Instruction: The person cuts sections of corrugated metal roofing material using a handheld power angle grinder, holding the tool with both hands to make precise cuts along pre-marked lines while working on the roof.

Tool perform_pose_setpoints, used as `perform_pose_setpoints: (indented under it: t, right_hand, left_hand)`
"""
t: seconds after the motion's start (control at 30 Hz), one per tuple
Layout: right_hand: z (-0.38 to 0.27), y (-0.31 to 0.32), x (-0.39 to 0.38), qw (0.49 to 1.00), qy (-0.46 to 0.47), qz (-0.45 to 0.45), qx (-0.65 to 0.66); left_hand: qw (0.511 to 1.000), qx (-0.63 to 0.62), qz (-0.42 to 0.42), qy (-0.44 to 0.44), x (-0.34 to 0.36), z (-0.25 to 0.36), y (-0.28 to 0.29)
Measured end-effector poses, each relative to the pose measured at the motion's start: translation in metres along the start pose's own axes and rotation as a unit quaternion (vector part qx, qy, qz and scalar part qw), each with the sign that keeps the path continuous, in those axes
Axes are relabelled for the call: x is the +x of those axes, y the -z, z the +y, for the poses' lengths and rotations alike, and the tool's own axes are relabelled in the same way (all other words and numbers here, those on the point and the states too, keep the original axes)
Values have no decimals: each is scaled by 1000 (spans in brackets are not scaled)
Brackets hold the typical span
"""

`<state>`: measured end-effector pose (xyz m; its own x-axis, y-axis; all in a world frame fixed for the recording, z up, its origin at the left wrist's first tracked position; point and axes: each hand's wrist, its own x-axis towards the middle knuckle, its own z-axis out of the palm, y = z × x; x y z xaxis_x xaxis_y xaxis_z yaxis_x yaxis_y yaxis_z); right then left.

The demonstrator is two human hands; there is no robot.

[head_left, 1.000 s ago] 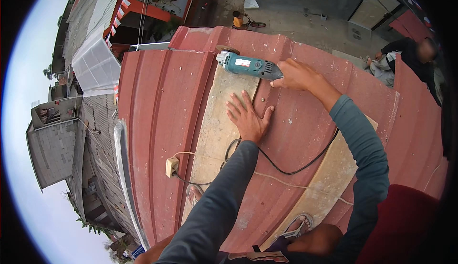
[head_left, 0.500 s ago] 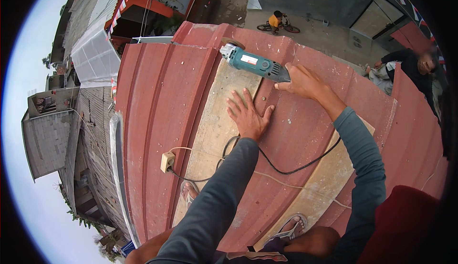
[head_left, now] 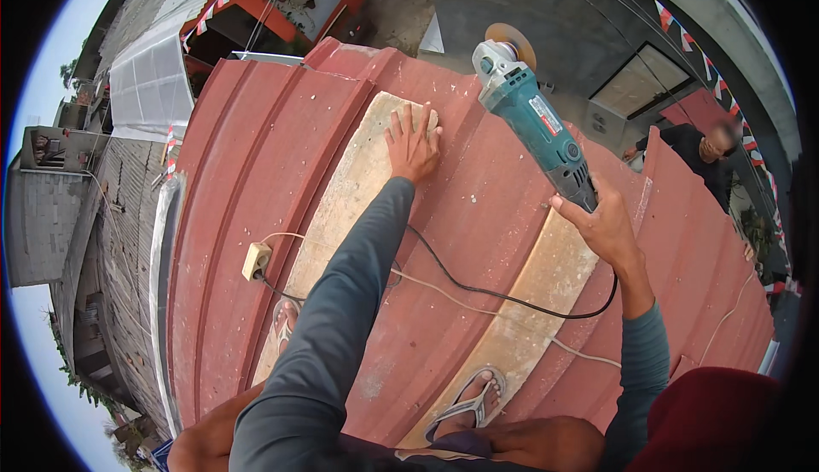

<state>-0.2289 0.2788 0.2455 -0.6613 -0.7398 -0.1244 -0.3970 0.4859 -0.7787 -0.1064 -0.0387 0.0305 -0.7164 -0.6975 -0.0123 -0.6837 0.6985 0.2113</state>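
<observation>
My right hand (head_left: pixel 604 226) is wrapped round the rear of a teal angle grinder (head_left: pixel 546 135), which is raised and tilted over the far part of the red metal roof (head_left: pixel 478 191). The grinder's brownish disc (head_left: pixel 518 44) points to the far side, past the roof edge. Its black cord (head_left: pixel 478 291) loops back across the roof to a cream socket block (head_left: pixel 256 260). My left hand (head_left: pixel 413 150) lies open with fingers apart on the far end of a pale board (head_left: pixel 341 186). A second pale board (head_left: pixel 546 272) lies nearer my right arm.
My sandalled feet rest on the boards, one beside the sandal (head_left: pixel 467 399). A thin pale cable (head_left: pixel 461 304) crosses the roof. The far roof edge (head_left: pixel 409 61) drops to a yard below. At the right, a person (head_left: pixel 695 152) in dark clothing is beyond the roof.
My right hand has lifted the grinder up from the roof's far edge and moved it right. My left hand has shifted to the board's far end. The view has also moved.
</observation>
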Motion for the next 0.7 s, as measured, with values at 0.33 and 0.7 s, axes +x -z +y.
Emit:
perform_pose_setpoints:
  t: [0.33,0.7]
  right_hand:
    - [18,39,-88,991,-119,12,61]
    - [-9,-19,30,994,-20,-63,-93]
  left_hand:
    - [990,80,-78,-81,-5,8,-1]
    - [991,-38,117,45,-32,-49,-32]
